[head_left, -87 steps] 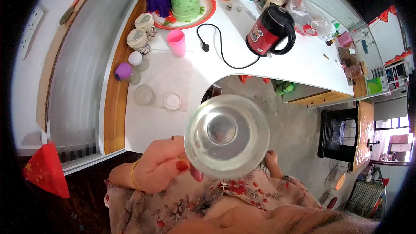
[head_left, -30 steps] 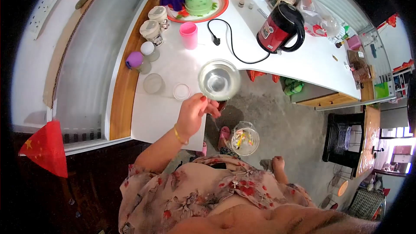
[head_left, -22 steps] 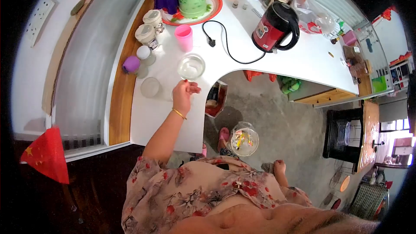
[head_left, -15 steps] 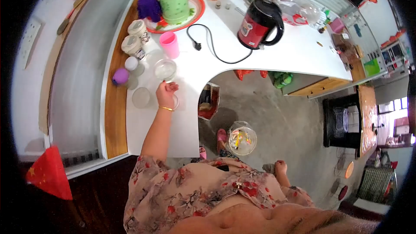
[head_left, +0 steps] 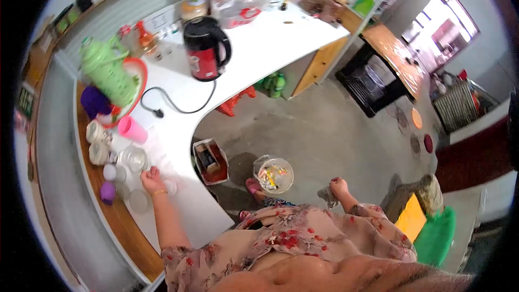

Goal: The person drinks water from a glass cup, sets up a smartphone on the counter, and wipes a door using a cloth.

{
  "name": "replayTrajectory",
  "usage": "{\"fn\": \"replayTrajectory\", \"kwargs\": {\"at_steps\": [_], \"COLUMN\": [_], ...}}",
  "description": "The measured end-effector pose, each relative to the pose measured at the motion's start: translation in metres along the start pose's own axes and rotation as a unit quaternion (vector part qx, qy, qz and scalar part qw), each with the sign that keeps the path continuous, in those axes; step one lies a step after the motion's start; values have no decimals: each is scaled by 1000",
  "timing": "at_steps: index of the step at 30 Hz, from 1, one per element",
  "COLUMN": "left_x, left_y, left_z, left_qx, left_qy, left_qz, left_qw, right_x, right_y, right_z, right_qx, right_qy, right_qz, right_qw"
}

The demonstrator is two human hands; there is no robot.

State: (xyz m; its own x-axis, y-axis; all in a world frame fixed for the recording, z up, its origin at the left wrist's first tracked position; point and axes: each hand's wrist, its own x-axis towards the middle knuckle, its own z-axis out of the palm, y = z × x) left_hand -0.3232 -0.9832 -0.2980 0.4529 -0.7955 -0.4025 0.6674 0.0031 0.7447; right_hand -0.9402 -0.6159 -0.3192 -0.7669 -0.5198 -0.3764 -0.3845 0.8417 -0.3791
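Head view: a clear round bowl (head_left: 135, 158), apparently glass, stands at the left end of the white desk (head_left: 270, 43), between the wooden edge strip (head_left: 116, 227) and the curved front edge. Handling, as judged: rigid, breakable, smooth enough to slip if wet; weight depends on contents, which cannot be made out. Grip low on the wall, thumb opposite fingers; avoid loading the rim. The left hand (head_left: 153, 180) is at the bowl's near side, fingers partly curled; contact cannot be confirmed. Just beside are a pink tumbler (head_left: 133, 130), a white lid (head_left: 170, 186) and a clear jar (head_left: 139, 201). Farther along the desk stands a red-and-black electric kettle (head_left: 203, 59). Off the desk, the right hand (head_left: 339, 186) is closed, apparently around a grey cloth (head_left: 327, 197).
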Motion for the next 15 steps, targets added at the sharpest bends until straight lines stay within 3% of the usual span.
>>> {"fn": "replayTrajectory", "kwargs": {"at_steps": [8, 15], "left_x": [13, 18], "left_y": [-3, -3], "left_z": [-11, -6], "left_qx": [61, 189], "left_qy": [0, 102], "left_qz": [-54, -31], "left_qw": [997, 976], "right_x": [-50, -103], "right_y": [47, 108], "right_z": [1, -12], "right_qx": [49, 76], "right_qy": [34, 40], "right_qz": [60, 131], "right_qw": [996, 988]}}
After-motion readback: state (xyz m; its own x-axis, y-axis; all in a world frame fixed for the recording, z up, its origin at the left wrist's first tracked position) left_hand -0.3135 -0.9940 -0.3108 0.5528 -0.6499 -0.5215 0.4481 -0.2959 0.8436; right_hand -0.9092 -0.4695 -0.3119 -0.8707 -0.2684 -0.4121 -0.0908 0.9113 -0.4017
